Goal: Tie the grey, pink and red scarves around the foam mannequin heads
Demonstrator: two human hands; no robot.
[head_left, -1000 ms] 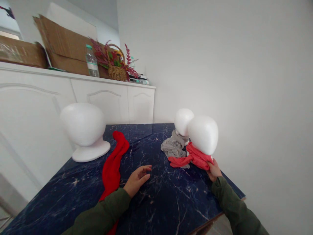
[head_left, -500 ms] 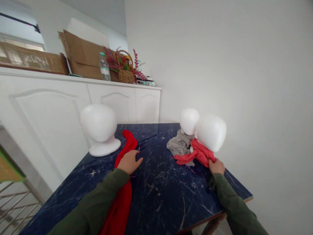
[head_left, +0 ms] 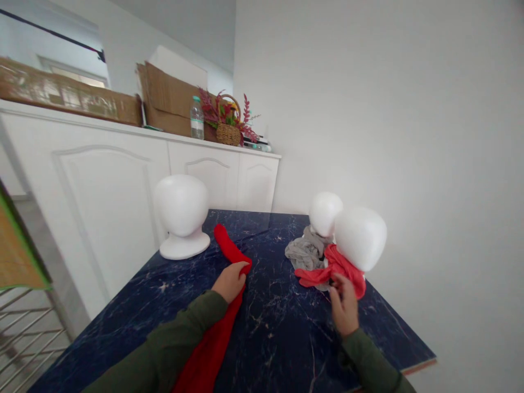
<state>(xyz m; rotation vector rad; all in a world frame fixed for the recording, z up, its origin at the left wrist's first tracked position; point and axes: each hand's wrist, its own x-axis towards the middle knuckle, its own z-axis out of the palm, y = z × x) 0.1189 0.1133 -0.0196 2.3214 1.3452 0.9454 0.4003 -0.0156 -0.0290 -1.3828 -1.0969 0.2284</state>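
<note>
A long red scarf (head_left: 231,252) runs along the left part of the table and down toward me. My left hand (head_left: 230,282) is closed on its edge, partway along its length. To the left of its far end stands a white mannequin head (head_left: 182,204) on a round base. At the right, a coral scarf (head_left: 343,266) is wound around the base of a nearer white mannequin head (head_left: 361,238). Just in front of that scarf is my right hand (head_left: 345,307), fingers apart and holding nothing. Behind, a grey scarf (head_left: 303,252) bunches around another white mannequin head (head_left: 326,213).
The dark blue marbled table (head_left: 275,327) meets a plain wall (head_left: 368,109) on the right. A white cabinet (head_left: 106,174) carries cardboard boxes (head_left: 172,103), a water bottle (head_left: 197,120) and a flower basket (head_left: 228,134). A metal rack (head_left: 33,333) stands at the lower left.
My left hand has closed on the red scarf and pulled its middle to the right. My right hand has let go of the coral scarf and moved left. The camera view has shifted.
</note>
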